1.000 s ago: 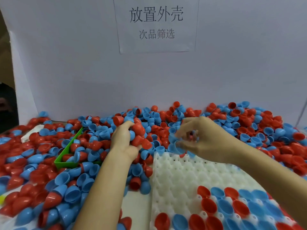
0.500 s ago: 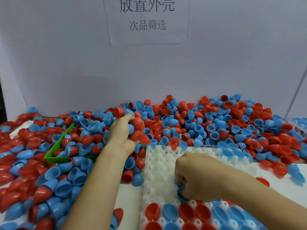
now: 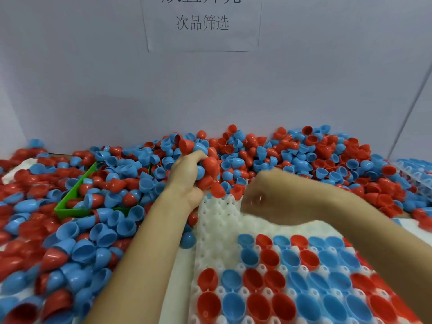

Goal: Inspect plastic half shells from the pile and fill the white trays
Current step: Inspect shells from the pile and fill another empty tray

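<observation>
White partition walls close off the bench on the far side and carry a printed paper sign (image 3: pixel 203 22).

Landmark: the white tray (image 3: pixel 218 226).

1. Nearest rows of the tray: red and blue half shells already sit cup-up in the sockets. The rows toward the pile are unfilled.
2. Over the unfilled rows: the right hand (image 3: pixel 264 195) is blurred. The fingers appear curled inward with something small and reddish between them, but its contents cannot be determined.
3. At the tray's far-left corner: the left hand (image 3: pixel 190 177) grips a cluster of red and blue shells (image 3: pixel 209 170), fingers wrapped around them, with the heel of the hand at the tray edge.
4. Left of the tray: a green bin (image 3: pixel 70 204) lies half buried in loose shells.
5. Beyond the tray: the pile (image 3: pixel 292 157) runs across the full width against the wall.

Governing relation: the unfilled sockets lie directly beneath the right hand, and the supply of shells sits just to its left in the left hand. The right hand is therefore judged the nearer one for seating; the left serves as feeder. The tray's rows run left to right, so filling would probably proceed row by row toward the pile.
</observation>
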Available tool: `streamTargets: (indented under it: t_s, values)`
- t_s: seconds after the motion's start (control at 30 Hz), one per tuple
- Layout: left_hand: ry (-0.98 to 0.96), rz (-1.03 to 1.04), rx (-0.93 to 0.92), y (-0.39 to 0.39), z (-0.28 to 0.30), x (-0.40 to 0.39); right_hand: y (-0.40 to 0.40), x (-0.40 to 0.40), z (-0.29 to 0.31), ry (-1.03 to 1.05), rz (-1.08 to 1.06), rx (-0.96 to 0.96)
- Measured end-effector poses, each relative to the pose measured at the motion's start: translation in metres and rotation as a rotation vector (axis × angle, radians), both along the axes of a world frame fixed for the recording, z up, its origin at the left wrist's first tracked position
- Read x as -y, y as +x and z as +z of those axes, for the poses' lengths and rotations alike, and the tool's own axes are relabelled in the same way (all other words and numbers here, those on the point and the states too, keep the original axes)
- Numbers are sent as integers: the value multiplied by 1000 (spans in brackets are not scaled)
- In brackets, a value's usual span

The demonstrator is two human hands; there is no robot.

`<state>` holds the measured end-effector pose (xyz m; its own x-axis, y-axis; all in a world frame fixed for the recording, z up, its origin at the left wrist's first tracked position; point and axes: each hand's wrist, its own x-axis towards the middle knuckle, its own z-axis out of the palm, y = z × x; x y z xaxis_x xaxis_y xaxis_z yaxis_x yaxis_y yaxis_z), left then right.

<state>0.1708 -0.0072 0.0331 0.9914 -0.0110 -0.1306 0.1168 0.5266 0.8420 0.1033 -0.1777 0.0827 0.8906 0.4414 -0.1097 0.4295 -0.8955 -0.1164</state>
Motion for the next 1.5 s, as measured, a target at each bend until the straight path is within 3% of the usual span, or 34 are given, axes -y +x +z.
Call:
streamTargets:
  t_s: [0.13, 0.3, 0.6, 0.8, 0.93, 1.3, 1.5]
  values:
    - [-54, -87, 17, -2, 1, 3, 19, -4, -6, 459, -102, 202]
    - [-77, -114, 56, -1, 0, 2, 25, -17, -26, 664, -70, 88]
    - [-171, -164, 14, -2, -1, -3, 28, -28, -39, 652, -43, 336]
    - [-176, -140, -15, -3, -5, -4, 25, -32, -36, 774, -100, 87]
    - [-298, -52, -37, -1, -4, -10, 20, -28, -32, 859, -104, 58]
    - [-372, -8, -92, 1, -5, -18, 1, -3, -12, 514, -29, -169]
    - [-357, -1, -98, 1, -6, -18, -10, -15, -22, 268, 38, -147]
